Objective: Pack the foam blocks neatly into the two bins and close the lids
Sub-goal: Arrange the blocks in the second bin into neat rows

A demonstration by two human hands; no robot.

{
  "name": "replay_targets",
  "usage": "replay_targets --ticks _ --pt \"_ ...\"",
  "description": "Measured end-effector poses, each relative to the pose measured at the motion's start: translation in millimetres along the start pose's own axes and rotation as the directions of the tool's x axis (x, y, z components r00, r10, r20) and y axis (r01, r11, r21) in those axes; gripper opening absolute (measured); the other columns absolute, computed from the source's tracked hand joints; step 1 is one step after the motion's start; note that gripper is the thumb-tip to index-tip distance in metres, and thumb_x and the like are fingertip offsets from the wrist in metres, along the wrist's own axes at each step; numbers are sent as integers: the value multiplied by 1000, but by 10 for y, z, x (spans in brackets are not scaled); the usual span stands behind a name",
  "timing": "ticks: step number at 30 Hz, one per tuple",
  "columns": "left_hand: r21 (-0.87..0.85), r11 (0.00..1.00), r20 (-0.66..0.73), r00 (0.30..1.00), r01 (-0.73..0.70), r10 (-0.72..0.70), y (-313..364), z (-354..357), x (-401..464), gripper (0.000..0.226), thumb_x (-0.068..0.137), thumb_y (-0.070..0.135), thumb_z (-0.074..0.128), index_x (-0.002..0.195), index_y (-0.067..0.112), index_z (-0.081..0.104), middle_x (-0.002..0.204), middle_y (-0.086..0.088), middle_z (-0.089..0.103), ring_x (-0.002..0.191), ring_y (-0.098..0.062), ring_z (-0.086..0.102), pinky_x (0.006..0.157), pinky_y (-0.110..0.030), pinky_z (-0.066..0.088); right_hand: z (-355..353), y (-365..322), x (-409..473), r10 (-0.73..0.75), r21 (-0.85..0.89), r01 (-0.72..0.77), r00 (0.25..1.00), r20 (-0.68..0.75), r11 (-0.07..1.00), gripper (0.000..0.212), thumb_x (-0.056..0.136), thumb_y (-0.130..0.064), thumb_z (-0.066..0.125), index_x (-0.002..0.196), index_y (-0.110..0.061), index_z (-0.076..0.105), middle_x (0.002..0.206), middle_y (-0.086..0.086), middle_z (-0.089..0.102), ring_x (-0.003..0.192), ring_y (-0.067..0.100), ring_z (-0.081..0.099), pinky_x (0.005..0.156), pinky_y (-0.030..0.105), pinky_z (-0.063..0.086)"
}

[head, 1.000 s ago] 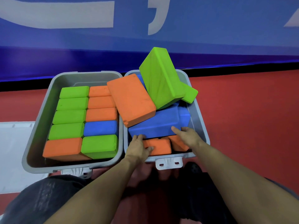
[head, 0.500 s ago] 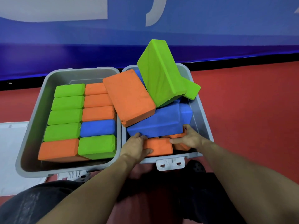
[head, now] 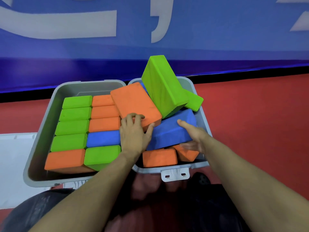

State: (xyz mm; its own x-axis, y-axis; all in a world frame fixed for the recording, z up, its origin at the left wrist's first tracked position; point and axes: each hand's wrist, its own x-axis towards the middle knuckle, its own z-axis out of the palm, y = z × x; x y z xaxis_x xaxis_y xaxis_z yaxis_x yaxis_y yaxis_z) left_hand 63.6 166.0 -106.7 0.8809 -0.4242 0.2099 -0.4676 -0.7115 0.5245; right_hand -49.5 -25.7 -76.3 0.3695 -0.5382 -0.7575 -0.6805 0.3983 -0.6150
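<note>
The left bin [head: 41, 134] looks pretty much packed in tidy rows, so the step in hand is sorting out the jumbled right bin [head: 204, 118]. The big orange block [head: 133, 104] is gripped at its near corner by the left hand [head: 133, 133], fingers curled over the top, while the tilted blue block [head: 170, 131] is clasped at its end by the right hand [head: 194, 139], thumb on top. Next, both probably need to be lifted out and re-laid flat before any lid gets closed.

Both forearms outstretched, left hand [head: 133, 131] fingers curled, right hand [head: 195, 139] thumb up.
</note>
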Motion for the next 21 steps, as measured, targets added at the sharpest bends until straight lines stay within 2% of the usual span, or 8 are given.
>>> replay_targets --ticks 3,6,8,11,13,15,19,21 --pt "-51 987 246 960 151 -134 -38 12 19 59 89 51 64 132 12 60 144 -16 42 134 -37 34 116 -44 25 -101 -94 -199 -46 -63 37 989 -140 997 80 71 -63 81 122 -10 48 117 20 63 74 36 74 52 33 60" --pt "-114 979 384 916 170 -115 -15 -76 15 56 94 38 65 142 12 53 156 -17 29 145 -33 21 118 -31 10 -301 -182 -389 -139 -110 115 960 -244 987 90 72 -64 79 129 0 52 113 19 62 69 34 72 44 29 54" --pt "-186 957 410 903 224 -132 27 -166 26 56 95 34 66 143 10 52 158 -17 27 147 -30 23 117 -25 12 -432 -215 -507 -171 -136 138 946 -275 981 98 71 -69 76 133 3 50 112 19 63 70 35 72 53 33 58" --pt "-265 908 418 888 323 -194 102 -295 47 58 94 34 67 144 8 51 155 -18 31 145 -28 30 119 -28 18 -544 -192 -626 -182 -120 151 931 -318 981 116 57 -81 73 136 0 50 114 18 65 72 34 73 71 44 63" --pt "-305 866 455 859 397 -234 146 -396 73 63 92 42 67 143 9 51 151 -18 38 141 -29 37 121 -34 24 -557 -163 -744 -203 -116 173 920 -336 978 128 43 -88 70 134 0 50 112 17 66 73 33 73 72 44 64" --pt "-352 832 483 845 429 -231 203 -500 100 74 86 55 67 142 11 52 146 -17 47 135 -28 47 117 -39 34 -552 -152 -839 -235 -134 199 905 -354 971 134 37 -92 67 133 0 50 112 16 66 76 32 73 74 45 63" --pt "-349 803 572 788 484 -226 310 -669 7 75 92 57 62 146 7 47 149 -12 49 135 -25 49 112 -34 37 -573 -134 -1051 -285 -179 232 881 -378 956 143 29 -105 56 128 -3 53 113 17 69 90 35 72 85 50 60" --pt "-332 769 642 728 546 -240 329 -723 -76 89 82 75 60 143 11 50 148 -13 51 134 -31 51 112 -45 41 -591 -121 -1126 -313 -202 255 879 -359 946 143 27 -108 52 126 -5 56 113 18 70 96 36 72 88 52 58"
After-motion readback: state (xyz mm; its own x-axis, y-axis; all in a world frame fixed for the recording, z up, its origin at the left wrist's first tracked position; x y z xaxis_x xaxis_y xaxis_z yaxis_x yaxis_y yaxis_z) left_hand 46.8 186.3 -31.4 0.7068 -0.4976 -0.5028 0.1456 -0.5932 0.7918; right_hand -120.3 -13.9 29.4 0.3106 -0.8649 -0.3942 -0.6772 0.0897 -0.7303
